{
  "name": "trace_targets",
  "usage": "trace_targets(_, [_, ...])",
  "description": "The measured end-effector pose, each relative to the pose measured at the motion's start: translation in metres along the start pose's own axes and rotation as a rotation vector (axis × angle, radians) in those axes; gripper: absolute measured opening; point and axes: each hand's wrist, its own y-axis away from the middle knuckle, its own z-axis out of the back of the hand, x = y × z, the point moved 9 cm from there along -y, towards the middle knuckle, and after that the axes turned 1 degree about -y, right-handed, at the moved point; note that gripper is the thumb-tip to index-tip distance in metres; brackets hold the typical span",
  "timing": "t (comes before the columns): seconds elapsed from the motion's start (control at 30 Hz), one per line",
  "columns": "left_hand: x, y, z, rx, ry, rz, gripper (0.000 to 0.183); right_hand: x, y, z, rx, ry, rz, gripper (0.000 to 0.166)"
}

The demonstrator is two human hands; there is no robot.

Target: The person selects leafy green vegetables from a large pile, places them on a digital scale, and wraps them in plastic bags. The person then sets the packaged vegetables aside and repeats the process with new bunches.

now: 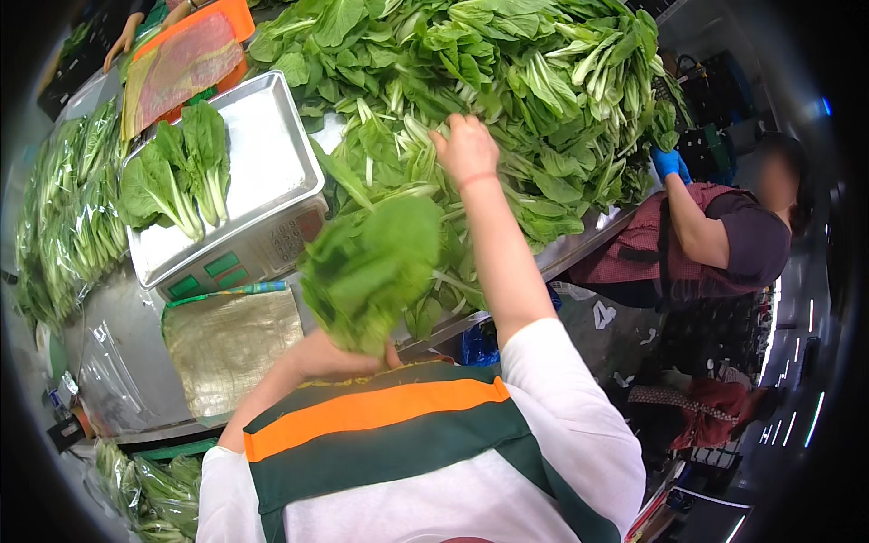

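My left hand [346,358], close to my apron, grips a bunch of leafy greens [370,265] by its base. The leaves point up and away from me and look blurred. My right hand [468,149] reaches into a large pile of leafy greens [475,54] on the metal table. Its fingertips are among the stalks, so I cannot see whether they hold one. A digital scale [299,237] with a metal tray [261,146] stands left of the pile. Two small bunches of greens [180,170] lie on the tray.
Plastic-bagged greens [75,217] are stacked at the left. A woven cloth [234,349] lies before the scale, near plastic film [112,360]. An orange crate [237,20] stands behind. A co-worker's blue-gloved hand [669,165] holds greens at the right; another person's hand [122,44] shows top left.
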Motion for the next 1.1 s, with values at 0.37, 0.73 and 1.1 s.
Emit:
trace_targets(0.37, [-0.031,0.003,0.077,-0.404,0.551,-0.573,0.032,-0.045,0.042,0.077,-0.398,-1.751,-0.480,0.014])
trace_targets(0.73, [-0.055,-0.019,0.070,-0.663,-0.097,-0.515,0.026,0.104,0.187,-0.025,0.751,-2.025,-0.891,0.019])
trace_targets(1.1, [-0.053,0.004,0.084,-0.570,0.418,-0.586,0.044,0.027,0.073,-0.038,0.192,-0.029,0.421,0.019])
